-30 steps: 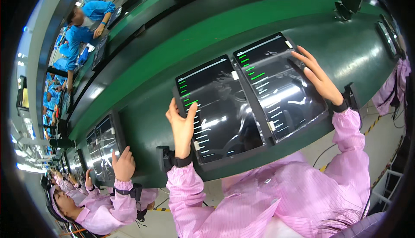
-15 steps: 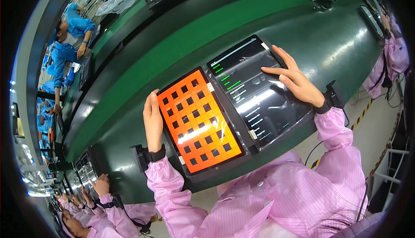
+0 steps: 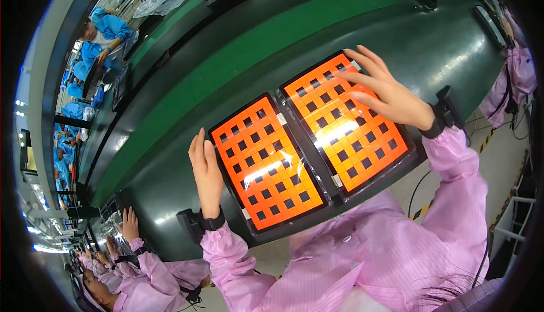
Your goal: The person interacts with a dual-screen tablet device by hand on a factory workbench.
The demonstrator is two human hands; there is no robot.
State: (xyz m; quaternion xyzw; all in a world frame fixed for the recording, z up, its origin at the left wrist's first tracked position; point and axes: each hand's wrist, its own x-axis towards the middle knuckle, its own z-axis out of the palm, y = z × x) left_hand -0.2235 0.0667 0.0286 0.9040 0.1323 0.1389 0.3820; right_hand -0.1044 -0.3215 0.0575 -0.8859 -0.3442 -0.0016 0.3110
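The left hand (image 3: 206, 177), open and empty, flanks the left tablet (image 3: 267, 163) on the table (image 3: 164, 184); a nudge could shift it. Beside lies the right tablet (image 3: 343, 124); the right hand (image 3: 394, 95) spreads over it, gripping nothing; stray touches could mis-tap.

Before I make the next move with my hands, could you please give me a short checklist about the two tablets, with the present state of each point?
1. Left tablet shows an orange pattern with black squares: ok.
2. Right tablet shows the same kind of pattern: ok.
3. Left hand away from the pattern: ok, beside the left edge.
4. Right tablet's pattern uncovered: not ok, right hand hides part.
5. Right hand lifted off the screen: cannot tell.
6. Screens free of glare: not ok, both shine.
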